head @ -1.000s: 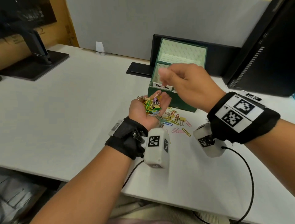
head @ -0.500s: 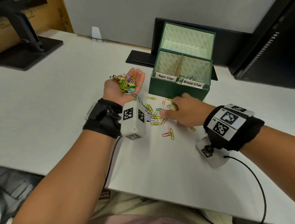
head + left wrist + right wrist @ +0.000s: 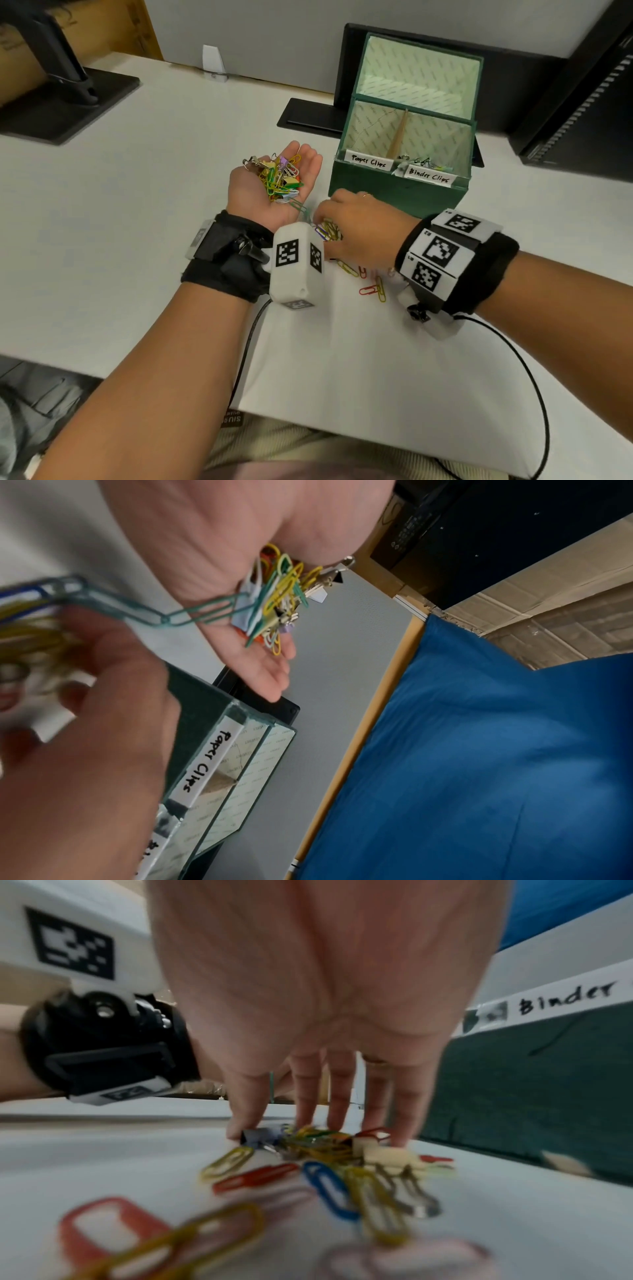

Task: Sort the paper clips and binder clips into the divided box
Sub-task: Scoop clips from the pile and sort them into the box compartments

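My left hand (image 3: 301, 162) lies palm up left of the green divided box (image 3: 400, 193), fingers straight, carrying a heap of coloured paper clips and binder clips (image 3: 279, 178). A chain of teal paper clips (image 3: 154, 615) trails from that heap down toward my right hand (image 3: 85, 723). My right hand (image 3: 346, 222) is down on the table in front of the box, thumb and fingertips (image 3: 400, 1123) pinching a clump of clips (image 3: 318, 1142). Loose paper clips (image 3: 373, 289) lie near it. The box's right compartment, labelled Binder Clips (image 3: 428, 176), holds binder clips (image 3: 424, 162). The Paper Clips (image 3: 368, 160) compartment floor is hidden.
A monitor stand (image 3: 68, 92) sits at the back left. A black monitor base (image 3: 308, 116) lies behind the box and a dark computer case (image 3: 582, 102) stands at the right. A black cable (image 3: 513, 359) loops from my right wrist. The table's front edge is close to my body.
My right hand came down from above the box to the clips on the table. My left hand moved left, away from the box, still carrying its heap.
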`<state>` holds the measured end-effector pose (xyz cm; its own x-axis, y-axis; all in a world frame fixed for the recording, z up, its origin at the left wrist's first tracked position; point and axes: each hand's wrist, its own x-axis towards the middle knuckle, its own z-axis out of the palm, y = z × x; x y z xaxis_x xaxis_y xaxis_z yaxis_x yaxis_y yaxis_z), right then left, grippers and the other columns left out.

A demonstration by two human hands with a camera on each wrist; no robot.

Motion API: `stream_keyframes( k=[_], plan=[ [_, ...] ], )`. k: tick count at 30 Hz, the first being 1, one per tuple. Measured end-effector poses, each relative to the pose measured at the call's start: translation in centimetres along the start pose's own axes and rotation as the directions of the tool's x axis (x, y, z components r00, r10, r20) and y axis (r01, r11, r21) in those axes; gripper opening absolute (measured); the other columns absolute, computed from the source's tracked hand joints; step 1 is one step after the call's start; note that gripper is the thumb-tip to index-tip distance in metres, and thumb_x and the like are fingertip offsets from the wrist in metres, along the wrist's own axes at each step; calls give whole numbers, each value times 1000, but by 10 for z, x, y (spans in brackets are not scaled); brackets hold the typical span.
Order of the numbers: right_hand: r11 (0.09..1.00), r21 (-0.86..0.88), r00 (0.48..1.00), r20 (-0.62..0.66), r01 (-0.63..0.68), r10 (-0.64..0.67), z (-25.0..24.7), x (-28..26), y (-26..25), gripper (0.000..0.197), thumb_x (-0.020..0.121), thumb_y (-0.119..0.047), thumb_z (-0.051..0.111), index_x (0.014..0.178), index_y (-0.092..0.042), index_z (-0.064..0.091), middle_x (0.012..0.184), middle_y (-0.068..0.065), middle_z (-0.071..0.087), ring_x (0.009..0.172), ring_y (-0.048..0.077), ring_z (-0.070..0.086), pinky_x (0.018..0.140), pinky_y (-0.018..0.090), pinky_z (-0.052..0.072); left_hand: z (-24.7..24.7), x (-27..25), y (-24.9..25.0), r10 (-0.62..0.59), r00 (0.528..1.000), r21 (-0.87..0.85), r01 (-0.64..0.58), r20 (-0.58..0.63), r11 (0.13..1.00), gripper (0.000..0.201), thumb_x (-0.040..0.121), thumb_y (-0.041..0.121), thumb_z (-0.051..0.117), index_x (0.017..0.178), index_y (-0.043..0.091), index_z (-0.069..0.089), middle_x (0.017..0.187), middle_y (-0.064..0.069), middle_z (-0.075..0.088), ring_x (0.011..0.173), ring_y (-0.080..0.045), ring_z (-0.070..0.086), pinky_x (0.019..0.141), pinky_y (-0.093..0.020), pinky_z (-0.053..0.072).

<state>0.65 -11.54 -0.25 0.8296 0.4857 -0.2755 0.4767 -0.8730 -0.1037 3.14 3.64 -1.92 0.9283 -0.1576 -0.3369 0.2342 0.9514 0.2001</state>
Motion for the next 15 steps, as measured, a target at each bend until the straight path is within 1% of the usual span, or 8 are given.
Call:
stream_keyframes(
  k=[2,4,7,9,11,12,13,15],
  plan=[
    [996,23,996,-12,87,-87,-4,-5,7,31,88,-39,65,116,-25,64,109,-3,58,102,18,54,87,34,48,0,0,0,2,1000,0,-2,2,1000,42,99,19,30,100,-6,64,89,-22,66,77,-33,66,69,-48,58],
    [990,29,990,22,137,-138,-8,-13,18,17,88,-31,68,104,-26,70,98,-7,65,89,10,58,80,27,49,0,-1,0,2,1000,4,-2,9,1000,41,99,19,31,100,-6,63,89,-22,66,79,-34,65,68,-51,56],
    [993,64,994,41,96,-99,-17,-20,34,14,84,-38,71,96,-30,71,93,-12,67,88,8,61,76,24,48,2,-1,-3,-10,1000,21,10,11,1000,42,99,20,31,98,-6,64,88,-22,67,78,-33,66,68,-51,56],
    [993,89,997,14,73,-75,-19,-22,38,31,82,-51,69,108,-36,66,109,-11,60,103,11,56,87,27,46,2,0,-5,-8,1000,29,8,5,1000,43,99,21,31,98,-6,64,88,-22,67,74,-34,67,69,-50,56],
    [985,95,987,46,147,-152,-16,-25,34,50,81,-56,66,127,-42,54,135,-9,48,124,13,44,104,30,37,2,0,-5,-15,1000,33,15,0,999,43,99,21,31,98,-6,65,86,-21,67,73,-34,67,71,-50,56],
    [974,85,972,91,208,-216,-12,-26,29,53,82,-54,67,132,-43,51,143,-10,41,130,13,37,108,29,32,2,-1,-6,-16,1000,34,16,-2,999,43,99,20,31,98,-6,65,86,-21,67,73,-34,67,72,-49,57],
    [961,71,951,144,268,-275,-8,-28,24,51,83,-49,68,131,-43,53,146,-11,39,132,13,34,109,27,29,1,-1,-6,-15,1000,36,15,-3,999,42,99,20,31,98,-5,65,86,-21,67,73,-33,67,71,-49,57],
    [943,43,922,199,329,-331,-6,-31,23,40,84,-40,70,123,-39,62,140,-14,47,126,10,42,105,22,32,1,0,-6,-8,1000,42,8,-5,999,42,99,20,31,98,-5,65,86,-21,68,71,-33,68,69,-48,58]
  ],
)
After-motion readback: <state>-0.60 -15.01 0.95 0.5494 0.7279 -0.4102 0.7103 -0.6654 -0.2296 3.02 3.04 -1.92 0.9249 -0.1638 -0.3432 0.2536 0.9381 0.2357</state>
